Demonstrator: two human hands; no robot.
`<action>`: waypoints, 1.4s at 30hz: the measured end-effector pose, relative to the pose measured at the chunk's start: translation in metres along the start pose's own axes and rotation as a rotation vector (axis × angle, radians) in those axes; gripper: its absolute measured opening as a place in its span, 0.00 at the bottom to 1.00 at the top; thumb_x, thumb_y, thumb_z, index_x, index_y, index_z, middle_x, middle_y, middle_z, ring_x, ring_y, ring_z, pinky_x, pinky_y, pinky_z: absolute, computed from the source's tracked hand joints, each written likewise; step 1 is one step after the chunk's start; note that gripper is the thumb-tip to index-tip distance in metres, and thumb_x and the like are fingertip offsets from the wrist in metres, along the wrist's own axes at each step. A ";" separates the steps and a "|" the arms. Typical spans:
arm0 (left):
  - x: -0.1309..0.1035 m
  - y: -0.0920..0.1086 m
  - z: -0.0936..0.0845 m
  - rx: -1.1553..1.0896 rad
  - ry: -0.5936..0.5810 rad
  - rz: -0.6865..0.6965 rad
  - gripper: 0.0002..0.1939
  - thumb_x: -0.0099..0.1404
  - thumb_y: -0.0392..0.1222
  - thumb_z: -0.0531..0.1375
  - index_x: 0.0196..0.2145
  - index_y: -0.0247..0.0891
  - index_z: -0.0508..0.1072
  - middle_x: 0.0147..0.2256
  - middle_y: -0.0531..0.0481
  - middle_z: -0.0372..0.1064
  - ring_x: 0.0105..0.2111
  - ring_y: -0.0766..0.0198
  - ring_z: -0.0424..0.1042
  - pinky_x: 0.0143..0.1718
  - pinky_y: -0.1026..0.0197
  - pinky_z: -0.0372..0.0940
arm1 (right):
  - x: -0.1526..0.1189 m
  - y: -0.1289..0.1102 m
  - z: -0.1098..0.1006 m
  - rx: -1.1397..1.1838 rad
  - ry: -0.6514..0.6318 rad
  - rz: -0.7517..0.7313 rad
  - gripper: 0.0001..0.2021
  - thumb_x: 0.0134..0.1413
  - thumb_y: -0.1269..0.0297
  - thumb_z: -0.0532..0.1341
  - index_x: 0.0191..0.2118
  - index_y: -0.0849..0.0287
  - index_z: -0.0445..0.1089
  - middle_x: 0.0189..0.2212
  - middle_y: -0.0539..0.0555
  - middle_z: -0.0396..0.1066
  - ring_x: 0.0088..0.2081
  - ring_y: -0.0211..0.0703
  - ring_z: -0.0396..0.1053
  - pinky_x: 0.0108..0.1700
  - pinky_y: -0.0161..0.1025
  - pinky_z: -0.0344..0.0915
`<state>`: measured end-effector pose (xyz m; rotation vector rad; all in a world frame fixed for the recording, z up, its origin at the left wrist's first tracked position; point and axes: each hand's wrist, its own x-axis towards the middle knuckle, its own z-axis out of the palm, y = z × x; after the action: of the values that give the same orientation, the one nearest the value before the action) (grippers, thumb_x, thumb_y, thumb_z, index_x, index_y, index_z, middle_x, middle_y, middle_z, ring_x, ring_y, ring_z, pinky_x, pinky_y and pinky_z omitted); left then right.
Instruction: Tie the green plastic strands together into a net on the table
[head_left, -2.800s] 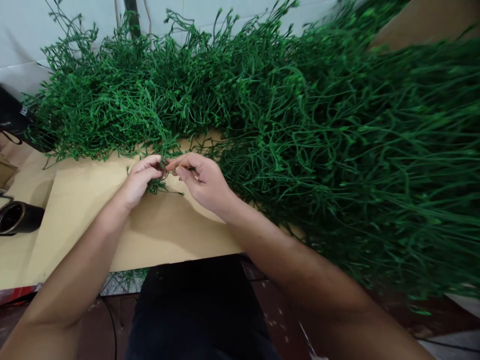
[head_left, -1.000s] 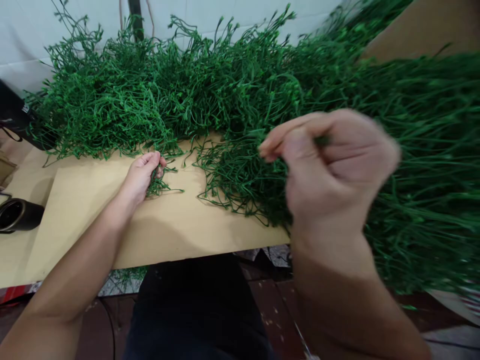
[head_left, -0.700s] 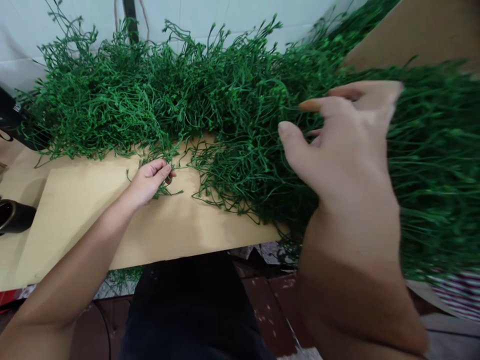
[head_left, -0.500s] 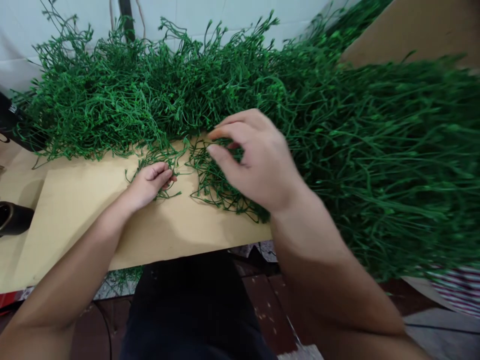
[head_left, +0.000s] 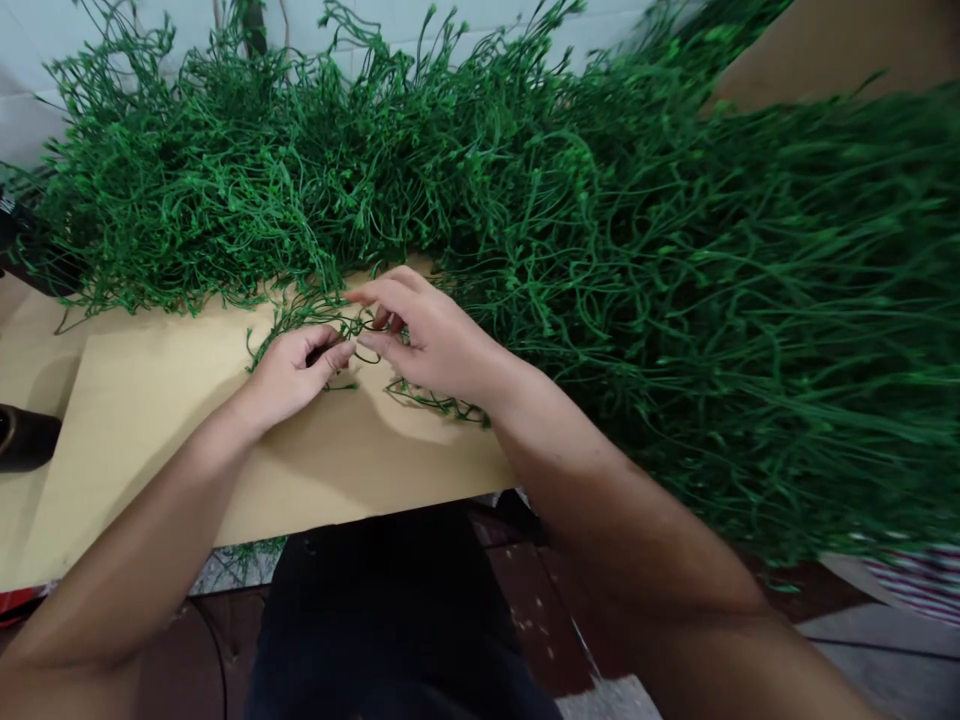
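Left hand [head_left: 292, 370] pinches thin green stems [head_left: 319, 308] at its thumb tip, right hand [head_left: 450, 345] just beside it with thumb and forefinger apart, contact unclear; stems look light, springy, prone to tangling, so hold mid-shaft, clear of the knobby ends.

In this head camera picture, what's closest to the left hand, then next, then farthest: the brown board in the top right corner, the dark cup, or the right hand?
1. Right hand: closest, just to the right of the left hand.
2. Dark cup: next, over at the left edge.
3. Brown board: farthest, up in the top right corner.
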<state>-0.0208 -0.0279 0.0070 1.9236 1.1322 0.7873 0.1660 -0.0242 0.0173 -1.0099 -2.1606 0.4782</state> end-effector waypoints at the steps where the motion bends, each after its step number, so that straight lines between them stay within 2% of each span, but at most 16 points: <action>1: 0.000 0.000 0.000 -0.004 0.004 0.002 0.14 0.60 0.47 0.55 0.22 0.37 0.64 0.21 0.54 0.59 0.24 0.68 0.57 0.27 0.64 0.53 | 0.000 0.000 0.000 0.038 -0.021 -0.025 0.15 0.53 0.71 0.57 0.48 0.61 0.66 0.42 0.57 0.64 0.34 0.36 0.64 0.37 0.37 0.63; 3: 0.001 0.001 0.000 0.010 0.003 0.027 0.13 0.60 0.45 0.55 0.21 0.37 0.63 0.21 0.54 0.56 0.24 0.68 0.56 0.27 0.64 0.53 | 0.000 0.000 -0.001 0.073 -0.084 -0.055 0.14 0.53 0.72 0.55 0.47 0.61 0.67 0.41 0.56 0.65 0.35 0.36 0.64 0.39 0.37 0.63; 5: 0.002 0.002 0.000 0.060 -0.010 0.072 0.13 0.60 0.42 0.55 0.19 0.38 0.62 0.21 0.54 0.55 0.25 0.67 0.57 0.29 0.64 0.53 | 0.000 0.000 -0.001 0.074 -0.144 -0.054 0.10 0.53 0.73 0.55 0.41 0.61 0.69 0.35 0.54 0.67 0.34 0.36 0.63 0.38 0.36 0.62; 8: 0.003 0.004 0.001 0.164 -0.014 0.131 0.13 0.60 0.40 0.55 0.19 0.38 0.62 0.21 0.53 0.55 0.26 0.66 0.58 0.30 0.63 0.52 | -0.002 0.000 -0.003 0.062 -0.164 -0.016 0.06 0.52 0.74 0.56 0.35 0.62 0.69 0.31 0.52 0.66 0.31 0.35 0.61 0.37 0.35 0.60; 13: 0.003 0.000 0.003 0.221 0.069 0.111 0.13 0.62 0.41 0.54 0.20 0.38 0.62 0.22 0.54 0.56 0.26 0.66 0.58 0.30 0.63 0.52 | -0.006 0.006 -0.002 -0.068 -0.042 0.046 0.04 0.52 0.70 0.59 0.35 0.63 0.68 0.32 0.53 0.63 0.31 0.37 0.60 0.37 0.38 0.60; 20: 0.003 -0.006 0.003 0.114 0.145 -0.008 0.10 0.61 0.44 0.56 0.26 0.37 0.67 0.20 0.56 0.58 0.24 0.68 0.56 0.27 0.65 0.51 | -0.009 0.006 0.012 -0.282 0.211 -0.043 0.04 0.53 0.71 0.56 0.34 0.59 0.67 0.40 0.59 0.58 0.43 0.49 0.56 0.46 0.50 0.59; 26: 0.002 -0.006 0.001 0.117 0.198 -0.019 0.10 0.60 0.43 0.56 0.24 0.37 0.66 0.19 0.56 0.56 0.22 0.70 0.53 0.25 0.65 0.49 | -0.010 0.003 0.015 -0.251 0.250 -0.057 0.05 0.53 0.70 0.56 0.36 0.58 0.68 0.41 0.58 0.56 0.42 0.46 0.56 0.45 0.48 0.61; 30: 0.002 -0.005 -0.001 0.199 0.184 -0.019 0.10 0.61 0.44 0.55 0.25 0.37 0.66 0.20 0.56 0.57 0.23 0.69 0.55 0.26 0.64 0.50 | -0.011 0.004 0.013 -0.149 0.218 -0.061 0.06 0.52 0.70 0.57 0.38 0.59 0.67 0.39 0.57 0.57 0.40 0.42 0.59 0.43 0.44 0.62; 35: 0.002 -0.002 -0.002 0.276 0.186 -0.020 0.13 0.62 0.45 0.54 0.23 0.37 0.63 0.21 0.56 0.58 0.23 0.70 0.54 0.27 0.64 0.50 | -0.011 0.000 0.008 -0.056 0.115 0.033 0.05 0.54 0.68 0.57 0.37 0.61 0.65 0.37 0.54 0.60 0.29 0.33 0.58 0.35 0.36 0.61; 38: 0.003 -0.002 -0.003 0.336 0.192 -0.026 0.13 0.62 0.46 0.53 0.23 0.37 0.63 0.21 0.55 0.59 0.23 0.70 0.54 0.27 0.64 0.50 | -0.011 -0.002 0.005 -0.046 0.069 0.071 0.03 0.53 0.68 0.58 0.33 0.61 0.63 0.33 0.53 0.61 0.29 0.34 0.59 0.34 0.35 0.58; 42: 0.004 -0.007 -0.005 0.418 0.168 -0.033 0.13 0.63 0.46 0.52 0.23 0.37 0.62 0.22 0.55 0.59 0.24 0.69 0.55 0.28 0.64 0.50 | -0.009 -0.005 0.005 -0.080 -0.053 0.105 0.06 0.54 0.69 0.56 0.28 0.60 0.60 0.26 0.50 0.60 0.30 0.36 0.57 0.35 0.35 0.53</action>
<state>-0.0259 -0.0203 0.0048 2.1997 1.5236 0.7480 0.1638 -0.0343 0.0124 -1.1709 -2.1961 0.4761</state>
